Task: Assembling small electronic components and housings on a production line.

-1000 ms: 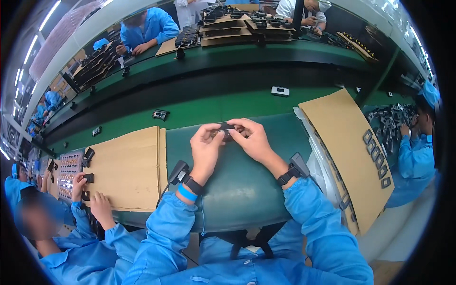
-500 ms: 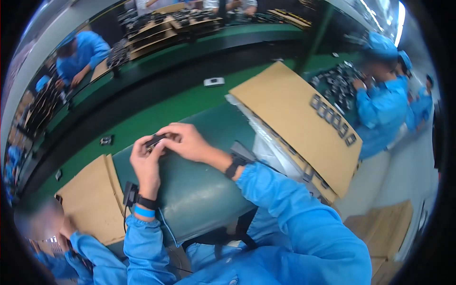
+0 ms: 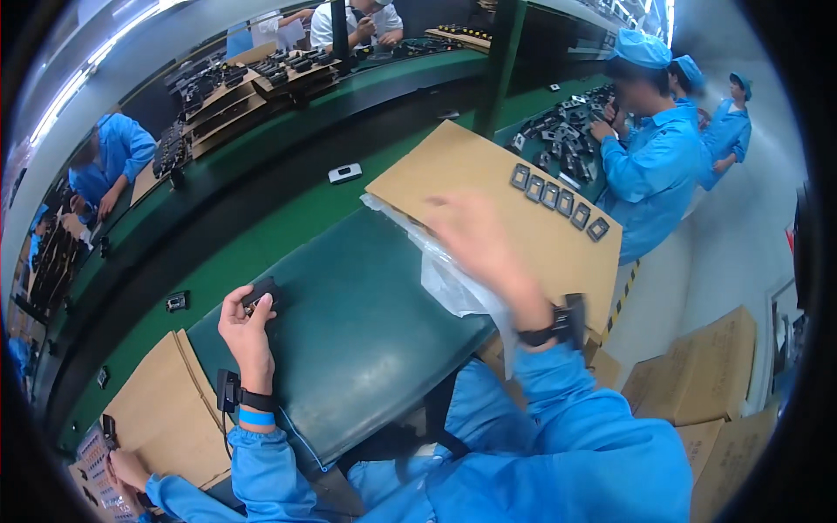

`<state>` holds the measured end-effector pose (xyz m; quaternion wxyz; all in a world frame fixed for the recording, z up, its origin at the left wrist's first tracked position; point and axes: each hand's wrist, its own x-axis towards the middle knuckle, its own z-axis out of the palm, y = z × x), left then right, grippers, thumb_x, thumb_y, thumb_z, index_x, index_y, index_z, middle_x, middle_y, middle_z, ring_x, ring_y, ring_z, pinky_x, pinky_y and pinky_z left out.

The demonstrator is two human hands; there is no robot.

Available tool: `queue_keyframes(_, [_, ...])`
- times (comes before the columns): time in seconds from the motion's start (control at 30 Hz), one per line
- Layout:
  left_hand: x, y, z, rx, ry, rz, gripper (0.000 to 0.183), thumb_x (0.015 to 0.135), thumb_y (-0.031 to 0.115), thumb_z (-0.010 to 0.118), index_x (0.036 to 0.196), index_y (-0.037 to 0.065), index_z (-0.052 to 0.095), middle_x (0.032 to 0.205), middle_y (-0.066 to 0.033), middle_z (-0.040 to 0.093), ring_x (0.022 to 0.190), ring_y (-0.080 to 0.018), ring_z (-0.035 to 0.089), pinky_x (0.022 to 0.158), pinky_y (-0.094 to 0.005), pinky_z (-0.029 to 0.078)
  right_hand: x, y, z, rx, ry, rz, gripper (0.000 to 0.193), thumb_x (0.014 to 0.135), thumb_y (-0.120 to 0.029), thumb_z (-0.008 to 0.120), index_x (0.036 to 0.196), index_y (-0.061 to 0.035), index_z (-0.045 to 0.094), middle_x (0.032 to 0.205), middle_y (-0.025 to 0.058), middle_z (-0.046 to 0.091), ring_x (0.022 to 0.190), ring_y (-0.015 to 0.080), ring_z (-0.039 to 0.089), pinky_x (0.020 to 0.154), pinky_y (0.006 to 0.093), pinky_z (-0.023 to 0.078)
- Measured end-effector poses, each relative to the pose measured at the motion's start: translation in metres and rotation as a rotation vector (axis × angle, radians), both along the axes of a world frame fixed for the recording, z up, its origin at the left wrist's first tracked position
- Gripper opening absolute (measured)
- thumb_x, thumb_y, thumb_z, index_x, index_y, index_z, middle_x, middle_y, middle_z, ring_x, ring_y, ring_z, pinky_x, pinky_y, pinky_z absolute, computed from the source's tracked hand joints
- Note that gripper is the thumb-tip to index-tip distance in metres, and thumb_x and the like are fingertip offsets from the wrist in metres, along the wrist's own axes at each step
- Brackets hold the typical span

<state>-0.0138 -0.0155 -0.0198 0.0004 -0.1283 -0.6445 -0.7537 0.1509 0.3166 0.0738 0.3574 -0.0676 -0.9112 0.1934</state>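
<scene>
My left hand is closed around a small black part, gripping it between thumb and fingers above the dark green work surface. Its exact kind cannot be made out, as the fingers cover much of it. My right hand, smeared by motion, hangs over the near left side of a cardboard sheet; whether it holds anything cannot be told. Along the sheet's far right side lie several black rectangular frames in a row, to the right of that hand.
Clear plastic wrap sticks out under the cardboard sheet. Another cardboard stack lies to the left, near a co-worker's hand. Beyond runs a green conveyor belt carrying a white device. Cartons stand at right; co-workers sit around.
My right hand has let go of the black part and swung right, over the cardboard sheet. My left hand keeps the part, slightly lower and further left. The whole view has shifted.
</scene>
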Motion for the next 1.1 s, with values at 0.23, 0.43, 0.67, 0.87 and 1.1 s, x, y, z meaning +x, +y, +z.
queue_keyframes(0.23, [-0.003,0.000,-0.002,-0.042,-0.016,-0.032,0.030,0.096,0.002,0.075,0.124,0.003,0.064,0.113,-0.0066,0.072,0.099,-0.0131,0.070,0.074,-0.0248,0.057,0.015,0.160,-0.010,0.298,-0.539,-0.562,0.043,0.089,-0.007,0.064,0.131,0.0024,0.061,0.118,0.0269,0.072,0.112,0.0423,0.069,0.095,0.0548,0.053])
queue_keyframes(0.43, [-0.004,-0.009,-0.006,-0.120,-0.032,0.009,0.028,0.096,0.003,0.073,0.123,0.004,0.064,0.108,-0.0039,0.071,0.093,-0.0100,0.068,0.070,-0.0228,0.054,0.015,0.141,-0.043,0.354,-0.655,-0.552,0.030,0.089,-0.008,0.063,0.118,0.0005,0.063,0.109,0.0263,0.074,0.102,0.0422,0.073,0.089,0.0544,0.057])
queue_keyframes(0.67, [-0.002,-0.004,-0.003,-0.118,-0.041,0.000,0.030,0.096,0.000,0.072,0.124,0.002,0.064,0.109,-0.0066,0.072,0.094,-0.0130,0.070,0.071,-0.0241,0.056,0.032,0.041,-0.007,0.145,-0.661,-0.273,0.023,0.093,-0.019,0.071,0.109,-0.0028,0.068,0.108,0.0217,0.074,0.105,0.0414,0.070,0.091,0.0501,0.057])
queue_keyframes(0.87, [-0.005,-0.013,-0.010,-0.069,-0.045,0.012,0.031,0.094,-0.001,0.074,0.124,-0.001,0.064,0.108,-0.0087,0.072,0.093,-0.0149,0.071,0.070,-0.0255,0.058,0.023,0.018,-0.036,0.205,-0.429,-0.146,0.026,0.089,-0.018,0.074,0.110,-0.0028,0.070,0.100,0.0222,0.071,0.101,0.0422,0.069,0.089,0.0509,0.055])
queue_keyframes(1.1, [-0.007,0.006,-0.011,0.031,-0.052,-0.056,0.034,0.093,-0.005,0.075,0.124,-0.004,0.062,0.108,-0.0129,0.072,0.093,-0.0182,0.073,0.073,-0.0283,0.063,0.028,-0.002,-0.025,0.281,-0.110,0.011,0.011,0.093,-0.008,0.070,0.102,-0.0025,0.070,0.090,0.0168,0.070,0.081,0.0376,0.069,0.071,0.0462,0.055])
